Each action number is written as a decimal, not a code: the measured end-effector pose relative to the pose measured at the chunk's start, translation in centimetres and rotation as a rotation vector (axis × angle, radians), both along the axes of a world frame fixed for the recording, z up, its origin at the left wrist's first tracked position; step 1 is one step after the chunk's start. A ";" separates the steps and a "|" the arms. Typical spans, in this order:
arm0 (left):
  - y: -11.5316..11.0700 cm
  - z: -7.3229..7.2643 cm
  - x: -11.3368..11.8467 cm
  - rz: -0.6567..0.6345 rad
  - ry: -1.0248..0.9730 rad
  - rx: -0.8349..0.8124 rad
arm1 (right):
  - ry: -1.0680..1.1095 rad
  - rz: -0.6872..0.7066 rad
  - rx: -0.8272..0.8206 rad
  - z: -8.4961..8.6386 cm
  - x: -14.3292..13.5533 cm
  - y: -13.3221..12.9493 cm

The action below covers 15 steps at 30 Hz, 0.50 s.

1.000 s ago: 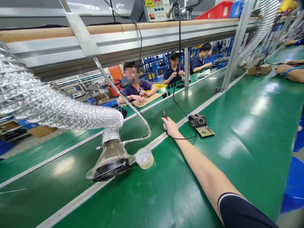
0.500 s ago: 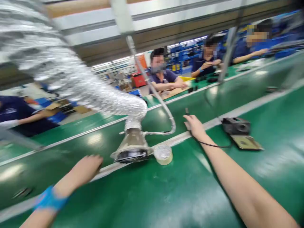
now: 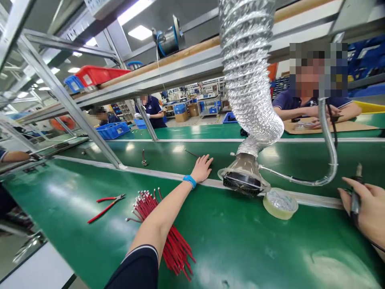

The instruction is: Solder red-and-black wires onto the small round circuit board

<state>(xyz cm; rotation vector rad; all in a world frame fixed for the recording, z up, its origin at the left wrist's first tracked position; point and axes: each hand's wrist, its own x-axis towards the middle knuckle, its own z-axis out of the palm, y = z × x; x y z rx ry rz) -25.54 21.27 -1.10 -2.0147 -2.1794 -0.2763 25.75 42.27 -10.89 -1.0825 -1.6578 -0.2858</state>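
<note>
My left hand [image 3: 202, 169], with a blue band at the wrist, lies over the sunken green strip beyond the pale edge, fingers spread. A thin dark wire piece [image 3: 191, 153] lies by its fingertips; whether they touch cannot be told. My right hand [image 3: 368, 206], at the right edge, is closed around a soldering iron [image 3: 355, 200], its tip pointing up and away and its cable trailing below. Beneath my left forearm, a bundle of red wires [image 3: 177, 249] with pale ends rests on the green bench. Red-handled cutters [image 3: 105, 208] lie open left of it.
A silver duct [image 3: 249, 80] hangs down to a fume hood [image 3: 243, 174] between my hands. Beside it are a roll of clear tape [image 3: 280, 204] and a flexible metal hose [image 3: 331, 160]. A small upright part [image 3: 144, 158] stands on the strip. Co-workers sit across the bench.
The view has swung left, bringing the red wires and cutters into sight. My left hand has reached forward and its fingers have spread. The soldering iron stays in my right hand.
</note>
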 end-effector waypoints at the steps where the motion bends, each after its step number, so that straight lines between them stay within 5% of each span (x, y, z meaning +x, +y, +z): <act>1: -0.9 0.5 -0.2 -0.020 -0.020 -0.005 | -0.057 0.032 0.008 0.1 0.0 -1.0; 9: -12.1 5.0 -0.9 -0.228 -0.214 -0.237 | -0.150 0.062 -0.094 0.0 0.0 -10.8; 13: -19.1 5.3 1.1 -0.475 -0.325 -0.455 | -0.150 0.068 -0.163 0.7 -0.9 -16.0; 15: -21.5 4.9 1.1 -0.444 -0.305 -0.490 | -0.136 0.105 -0.161 1.2 -1.7 -18.5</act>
